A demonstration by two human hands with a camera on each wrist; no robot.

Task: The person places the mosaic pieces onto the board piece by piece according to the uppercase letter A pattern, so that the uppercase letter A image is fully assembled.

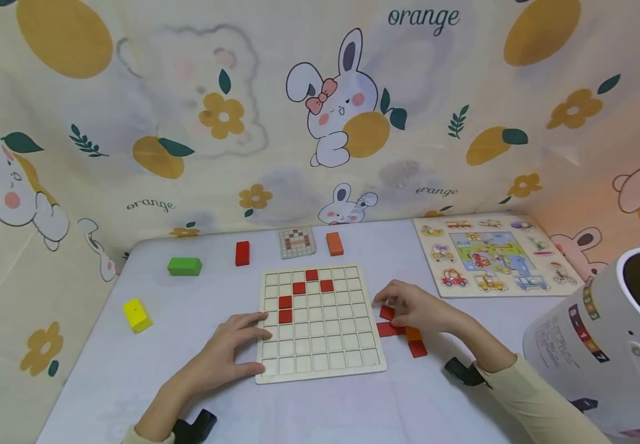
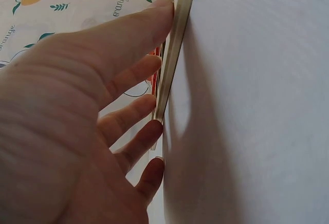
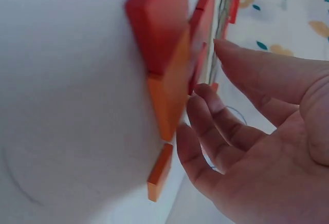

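Five red tiles [image 1: 285, 316] sit on the gridded board [image 1: 325, 345], which lies flat on the tabletop [image 1: 209, 302] in the head view. We find the left hand [image 1: 217, 351] at the board's left edge, and the right hand [image 1: 422, 308] bent over loose tiles [image 1: 417, 349], red and orange, just beside the right edge. From the left wrist, we note spread fingers touching the board, gripping nothing. From the right wrist, we see thumb and fingers well apart, holding nothing; whether fingertips touch the loose tiles, we cannot tell.
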